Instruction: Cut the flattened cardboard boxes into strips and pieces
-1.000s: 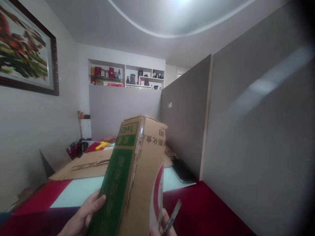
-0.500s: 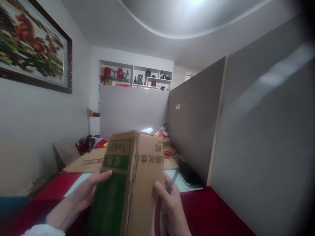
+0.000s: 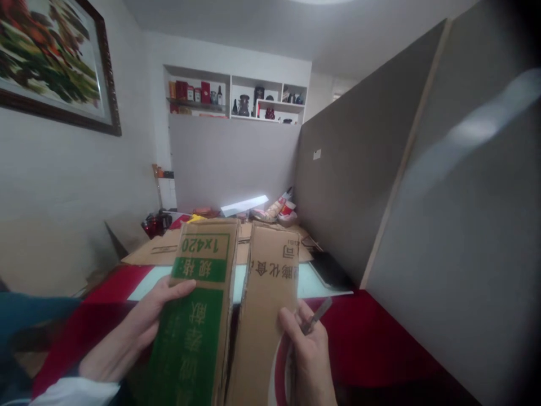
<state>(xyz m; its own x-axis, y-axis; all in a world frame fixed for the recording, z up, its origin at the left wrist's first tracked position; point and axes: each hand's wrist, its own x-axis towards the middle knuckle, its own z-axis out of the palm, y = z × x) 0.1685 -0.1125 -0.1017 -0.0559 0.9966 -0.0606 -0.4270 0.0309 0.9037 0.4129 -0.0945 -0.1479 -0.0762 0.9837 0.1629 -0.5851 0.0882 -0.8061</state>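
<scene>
My left hand (image 3: 158, 310) is closed on the edge of a cardboard piece (image 3: 203, 304) with a green printed panel and upside-down lettering, thumb on its face. My right hand (image 3: 308, 344) grips a second, plain brown cardboard piece (image 3: 268, 299) with dark characters and a red-and-white curved print low on it. A thin grey metal blade (image 3: 319, 314) also sticks out from between the right fingers; its handle is hidden. Both pieces stand tilted up side by side, a narrow gap between their rough edges. Their lower ends run out of view.
Beneath lie a red tablecloth (image 3: 359, 338) and a pale sheet (image 3: 147, 285). Flat cardboard (image 3: 147, 248) lies behind, with a dark flat tablet-like object (image 3: 332, 272) at right. Packets (image 3: 279, 208) sit farther back. A grey partition (image 3: 350, 169) borders the right side.
The two cardboard pieces, edge to edge before, now stand apart with a gap, the brown one shifted right with my right hand. The view has tipped downward.
</scene>
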